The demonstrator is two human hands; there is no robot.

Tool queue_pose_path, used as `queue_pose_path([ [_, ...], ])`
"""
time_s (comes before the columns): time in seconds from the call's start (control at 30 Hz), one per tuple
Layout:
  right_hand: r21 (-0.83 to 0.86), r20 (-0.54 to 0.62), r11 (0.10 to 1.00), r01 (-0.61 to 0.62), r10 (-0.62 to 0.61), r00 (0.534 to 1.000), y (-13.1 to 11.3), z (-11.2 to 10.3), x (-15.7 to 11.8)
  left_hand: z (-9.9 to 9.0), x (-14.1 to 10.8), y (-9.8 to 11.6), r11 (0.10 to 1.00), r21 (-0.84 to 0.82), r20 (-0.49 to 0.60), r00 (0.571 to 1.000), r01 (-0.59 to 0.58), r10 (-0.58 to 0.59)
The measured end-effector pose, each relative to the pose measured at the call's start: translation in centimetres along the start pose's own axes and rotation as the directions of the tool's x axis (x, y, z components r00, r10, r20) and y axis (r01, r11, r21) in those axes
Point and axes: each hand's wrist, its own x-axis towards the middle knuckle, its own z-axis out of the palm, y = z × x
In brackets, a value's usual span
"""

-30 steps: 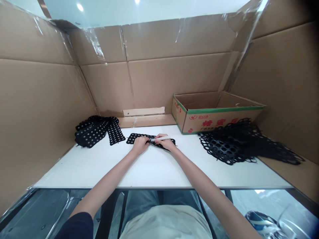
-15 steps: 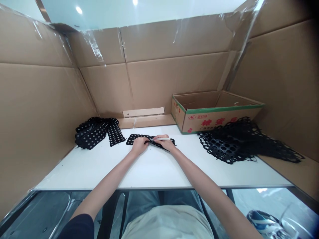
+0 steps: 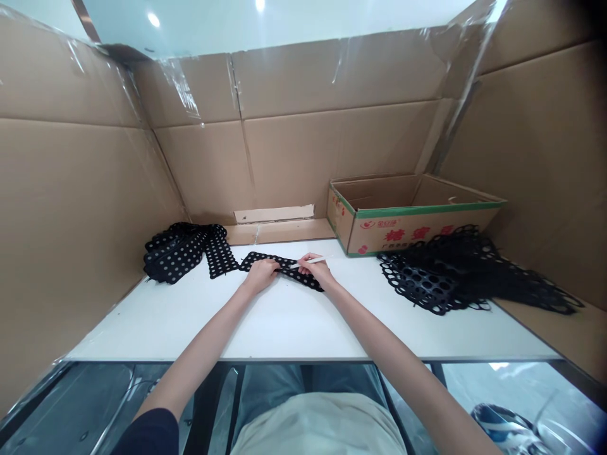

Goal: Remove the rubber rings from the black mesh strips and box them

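Note:
A black strip with rows of holes [image 3: 289, 269] lies across the middle of the white table, slanting down to the right. My left hand [image 3: 262, 274] is closed on the strip's lower edge, left of its middle. In my right hand [image 3: 317, 269] is a slim white pen-like tool [image 3: 313, 260], its tip pointing left at the strip. The side of that hand rests over the strip's right part. Just left of the strip, a heap of similar black perforated material [image 3: 175, 253] has one flat end [image 3: 220, 256] reaching toward it.
At the back right stands an open cardboard box [image 3: 417, 218] with green edging. Black netting with larger holes [image 3: 441, 275] is piled before it and spills right. Cardboard walls [image 3: 303, 145] enclose the table [image 3: 294, 328] on the left, back and right.
The strip has flattened and slants more, its right end lower. My right hand has drawn slightly right with the white tool, away from my left hand, which has shifted a little left.

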Motion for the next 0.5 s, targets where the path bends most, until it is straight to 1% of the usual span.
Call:
queue_pose_path([
  [0.07,-0.017,0.002,0.999,-0.035,0.035,0.999,0.2,0.1,-0.1,-0.1,-0.1,0.2,1.0,-0.005,-0.007,1.0,-0.007,0.007],
  [0.13,-0.039,-0.001,0.998,-0.055,0.055,0.998,0.3,0.0,0.0,0.0,-0.2,0.7,1.0,-0.016,-0.038,0.999,-0.024,0.023],
  [0.2,-0.054,-0.002,0.997,-0.046,0.046,0.999,0.4,-0.1,0.0,0.1,-0.2,1.2,0.998,-0.026,-0.065,0.997,-0.053,0.051],
  [0.3,-0.068,-0.008,0.998,-0.02,0.02,1.0,0.5,-0.3,0.2,0.4,-0.1,1.6,0.996,-0.029,-0.067,0.995,-0.081,0.079],
  [0.37,-0.085,-0.017,0.996,-0.026,0.025,1.0,0.6,-0.3,0.3,0.5,0.0,1.9,0.997,-0.036,-0.058,0.996,-0.068,0.066],
  [0.5,-0.108,-0.019,0.993,-0.048,0.046,0.999,0.7,-0.3,0.4,0.3,0.4,2.3,0.999,-0.034,-0.023,1.0,0.0,-0.001],
])
